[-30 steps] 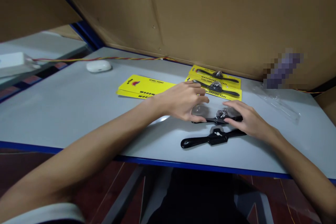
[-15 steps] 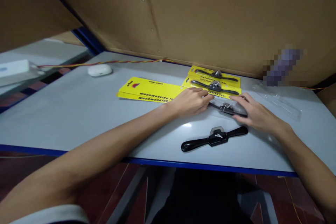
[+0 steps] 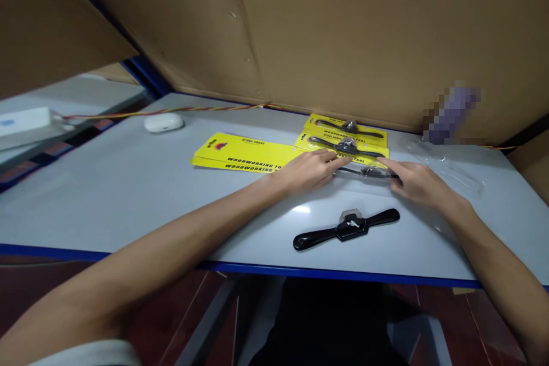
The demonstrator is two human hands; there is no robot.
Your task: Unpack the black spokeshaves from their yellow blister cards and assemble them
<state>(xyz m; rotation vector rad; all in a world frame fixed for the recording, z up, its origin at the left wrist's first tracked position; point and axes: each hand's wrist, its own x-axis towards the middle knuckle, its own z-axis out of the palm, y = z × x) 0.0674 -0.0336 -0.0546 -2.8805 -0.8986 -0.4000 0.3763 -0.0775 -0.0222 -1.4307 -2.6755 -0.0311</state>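
Note:
Between my two hands is a black spokeshave (image 3: 368,172) in a clear plastic shell, held just above or on the tabletop. My left hand (image 3: 309,171) grips its left end, the index finger stretched along the top edge. At the other end, my right hand (image 3: 418,184) closes on the plastic, its index finger pointing left and the others curled. A bare black spokeshave (image 3: 352,229) with a grey blade lies nearer me. Just behind my hands are two carded spokeshaves on yellow backing, a nearer one (image 3: 343,147) and a farther one (image 3: 349,127).
Yellow backing cards (image 3: 249,151) lie overlapped left of my left hand. Empty clear plastic shells (image 3: 454,168) rest at the right. A white case (image 3: 163,122) sits at the back left, near a red and yellow cable (image 3: 206,107). A cardboard wall (image 3: 343,28) borders the table's back.
The packaged spokeshave now sits flatter and closer to the yellow cards. My right hand has shifted slightly, its index finger straighter. The whole view has tilted a little.

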